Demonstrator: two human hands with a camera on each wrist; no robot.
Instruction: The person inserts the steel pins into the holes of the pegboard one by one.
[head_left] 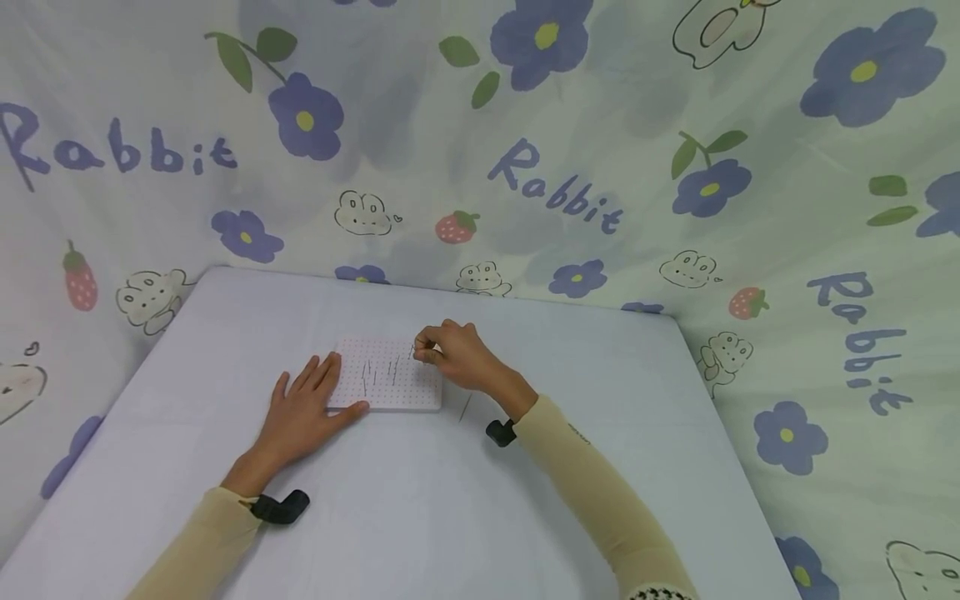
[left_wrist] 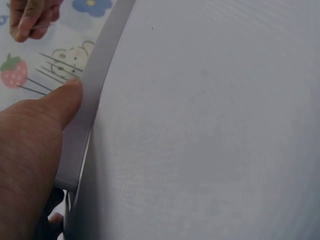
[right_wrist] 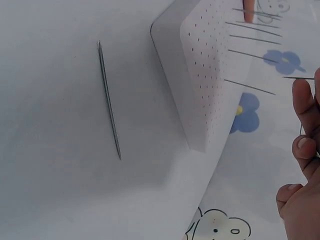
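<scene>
My left hand (head_left: pixel 300 417) lies with fingers spread at the left side of a white perforated board (head_left: pixel 420 398). Its thumb rests along the board's front edge (left_wrist: pixel 80 127). Several thin dark needles (right_wrist: pixel 250 86) stand upright out of the holes. Over the board's right back part, my right hand (head_left: pixel 463 357) pinches a thin needle (right_wrist: pixel 298 78) between thumb and fingertips. Part of this grip is cut off by the frame edge in the right wrist view.
Two thin pointed needles (right_wrist: pixel 108 100) lie side by side on the white table (head_left: pixel 420 517), right of the board. Behind the table hangs a cloth (head_left: pixel 420 150) printed with flowers and rabbits.
</scene>
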